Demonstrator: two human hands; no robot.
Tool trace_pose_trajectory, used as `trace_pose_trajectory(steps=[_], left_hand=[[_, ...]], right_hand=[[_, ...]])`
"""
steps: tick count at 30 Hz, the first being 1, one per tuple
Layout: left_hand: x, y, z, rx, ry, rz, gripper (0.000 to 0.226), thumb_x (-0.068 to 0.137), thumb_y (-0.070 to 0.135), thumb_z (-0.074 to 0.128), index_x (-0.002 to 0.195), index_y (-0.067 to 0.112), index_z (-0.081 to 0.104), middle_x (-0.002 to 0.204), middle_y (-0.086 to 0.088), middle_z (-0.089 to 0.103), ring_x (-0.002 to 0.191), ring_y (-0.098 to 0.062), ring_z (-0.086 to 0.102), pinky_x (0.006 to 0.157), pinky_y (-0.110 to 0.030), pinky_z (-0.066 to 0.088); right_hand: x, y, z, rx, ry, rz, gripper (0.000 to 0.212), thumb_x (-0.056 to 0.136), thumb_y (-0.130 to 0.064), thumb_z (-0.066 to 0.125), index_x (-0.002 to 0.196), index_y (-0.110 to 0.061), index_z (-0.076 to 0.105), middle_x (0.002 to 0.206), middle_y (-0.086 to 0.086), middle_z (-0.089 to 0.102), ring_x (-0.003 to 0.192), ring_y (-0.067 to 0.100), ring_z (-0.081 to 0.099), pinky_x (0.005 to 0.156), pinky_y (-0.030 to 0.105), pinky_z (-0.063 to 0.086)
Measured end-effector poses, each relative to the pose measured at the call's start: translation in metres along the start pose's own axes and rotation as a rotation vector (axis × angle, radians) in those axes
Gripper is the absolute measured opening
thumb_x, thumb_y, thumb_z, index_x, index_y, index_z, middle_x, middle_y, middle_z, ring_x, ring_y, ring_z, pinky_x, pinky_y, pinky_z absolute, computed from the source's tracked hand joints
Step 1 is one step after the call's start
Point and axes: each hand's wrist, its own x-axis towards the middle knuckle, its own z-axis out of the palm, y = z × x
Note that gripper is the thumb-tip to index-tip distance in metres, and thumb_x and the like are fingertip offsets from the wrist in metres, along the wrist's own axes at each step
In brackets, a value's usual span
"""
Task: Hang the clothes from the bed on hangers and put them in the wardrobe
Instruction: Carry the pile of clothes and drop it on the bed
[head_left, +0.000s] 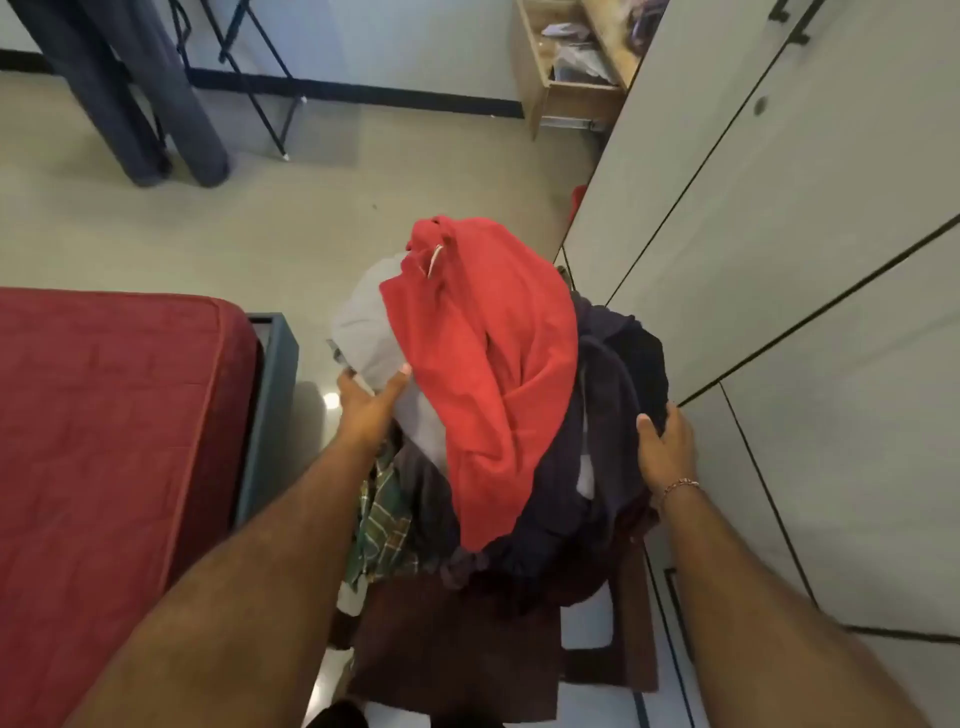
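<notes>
Clothes (498, 415) sit in a heaped bundle carried between both hands, filling the narrow strip of floor (260, 218) between the bed (104, 441) on the left and the wardrobe (779, 234) doors on the right; wider open floor lies farther off. A soft red garment (488, 374) (a pale hook shows near its far end) drapes over grey, dark navy, maroon and green plaid fabrics. Left hand (371, 402) presses the grey cloth, thumb on top. Right hand (665, 447) grips the dark fabric's edge. The bed cover is red, quilted.
</notes>
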Motion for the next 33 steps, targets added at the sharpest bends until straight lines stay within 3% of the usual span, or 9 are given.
trace_pose_trajectory(steps=[4,7,10,12,14,21,25,29,33], left_hand=[[0.031,-0.018,0.01,-0.108,0.108,-0.117,0.125,0.052,0.074,0.091,0.155,0.038,0.028,0.147,0.012,0.054,0.129,-0.018,0.058,0.108,-0.051,0.049],[0.037,-0.009,0.023,-0.103,0.0,-0.156,0.07,0.084,0.056,0.078,0.143,0.032,0.05,0.125,0.015,0.069,0.121,-0.017,0.064,0.097,-0.041,0.057],[0.03,0.004,0.043,-0.118,-0.007,-0.197,0.012,0.102,0.038,0.061,0.111,0.029,0.06,0.077,0.022,0.075,0.079,0.001,0.072,0.052,-0.016,0.054],[0.027,0.005,0.049,-0.125,0.017,-0.204,0.018,0.101,0.041,0.062,0.112,0.026,0.06,0.084,0.017,0.074,0.075,-0.001,0.071,0.054,-0.02,0.053],[0.029,-0.001,0.053,-0.159,0.05,-0.202,0.03,0.095,0.048,0.069,0.115,0.025,0.063,0.101,0.011,0.073,0.097,-0.015,0.072,0.069,-0.027,0.053],[0.025,-0.005,0.065,-0.152,0.052,-0.258,0.038,0.087,0.054,0.076,0.107,0.025,0.063,0.1,0.006,0.07,0.092,-0.019,0.068,0.082,-0.036,0.053],[0.02,-0.004,0.064,-0.176,0.009,-0.243,0.037,0.08,0.055,0.082,0.1,0.029,0.067,0.096,0.009,0.073,0.093,-0.016,0.069,0.084,-0.036,0.055],[0.017,-0.007,0.062,-0.21,-0.134,-0.245,0.062,0.068,0.062,0.087,0.116,0.026,0.072,0.107,0.005,0.079,0.103,-0.021,0.074,0.091,-0.038,0.057],[0.013,-0.015,0.055,-0.178,-0.258,-0.265,0.073,0.071,0.057,0.089,0.13,0.02,0.068,0.12,-0.004,0.077,0.115,-0.028,0.072,0.104,-0.048,0.053]], right_hand=[[0.035,-0.009,-0.004,0.09,0.054,0.136,0.073,0.102,-0.047,0.054,0.161,-0.015,0.027,0.167,0.013,0.025,0.152,0.034,0.028,0.124,0.054,0.027],[0.062,-0.014,0.007,0.268,-0.08,0.14,0.086,0.092,-0.068,0.055,0.162,-0.027,0.025,0.166,0.008,0.029,0.15,0.032,0.033,0.122,0.056,0.031],[0.071,-0.016,0.031,0.498,-0.22,0.284,0.121,0.058,-0.097,0.059,0.16,-0.043,0.021,0.159,0.003,0.041,0.142,0.03,0.044,0.116,0.058,0.039],[0.062,-0.027,0.041,0.546,-0.2,0.321,0.12,0.059,-0.091,0.057,0.16,-0.04,0.018,0.158,0.004,0.042,0.141,0.031,0.045,0.116,0.058,0.039],[0.058,-0.029,0.046,0.551,-0.161,0.332,0.114,0.063,-0.083,0.06,0.159,-0.035,0.023,0.15,0.005,0.051,0.134,0.031,0.052,0.113,0.056,0.043],[0.043,-0.052,0.047,0.096,0.035,0.429,0.064,0.09,-0.04,0.069,0.138,-0.007,0.04,0.127,0.018,0.062,0.112,0.042,0.063,0.083,0.043,0.049],[0.046,-0.045,0.034,0.237,-0.14,0.481,0.059,0.07,-0.036,0.077,0.118,-0.003,0.064,0.106,0.014,0.072,0.095,0.036,0.069,0.086,0.044,0.059],[0.05,-0.04,0.017,0.197,-0.273,0.331,0.022,0.085,-0.014,0.069,0.103,-0.002,0.07,0.092,0.015,0.073,0.09,0.035,0.07,0.087,0.048,0.061],[0.049,-0.03,0.01,0.224,-0.272,0.316,0.021,0.084,-0.015,0.065,0.101,-0.005,0.071,0.095,0.019,0.074,0.089,0.036,0.071,0.086,0.053,0.061]])
